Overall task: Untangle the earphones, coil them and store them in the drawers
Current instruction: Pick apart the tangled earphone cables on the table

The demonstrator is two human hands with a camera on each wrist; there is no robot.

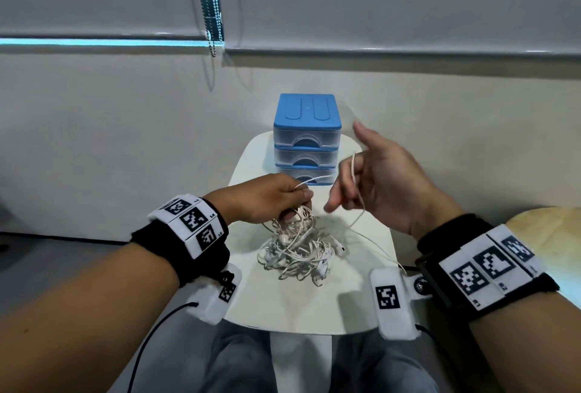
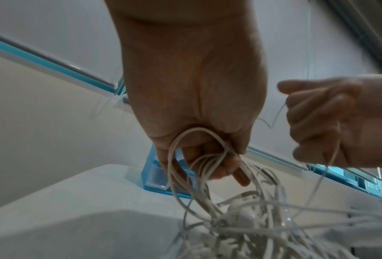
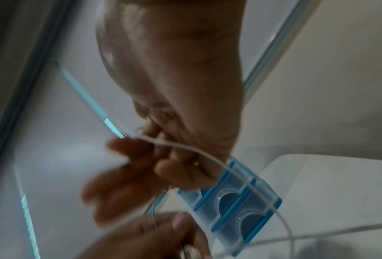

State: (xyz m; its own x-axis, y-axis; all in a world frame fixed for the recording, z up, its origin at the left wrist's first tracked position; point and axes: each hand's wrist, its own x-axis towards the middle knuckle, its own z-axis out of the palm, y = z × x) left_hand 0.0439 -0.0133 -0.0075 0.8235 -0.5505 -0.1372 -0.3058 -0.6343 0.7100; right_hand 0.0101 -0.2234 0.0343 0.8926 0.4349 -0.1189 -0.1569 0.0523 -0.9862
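Note:
A tangle of white earphones (image 1: 295, 251) lies on the small white table (image 1: 314, 301). My left hand (image 1: 292, 202) grips a bunch of cords at the top of the tangle and lifts them a little; the left wrist view shows the cords (image 2: 199, 157) looped through its curled fingers. My right hand (image 1: 349, 185) is raised to the right, its fingers curled round one thin cable (image 1: 354, 169) that trails down to the table. In the right wrist view this cable (image 3: 207, 152) arcs across the fingers. The blue three-drawer unit (image 1: 306, 138) stands behind, all drawers closed.
A light wooden round surface (image 1: 553, 235) is at the right edge. The table stands close to a grey wall, with a bead chain (image 1: 211, 31) hanging from the blinds above. My knees are under the table's near edge.

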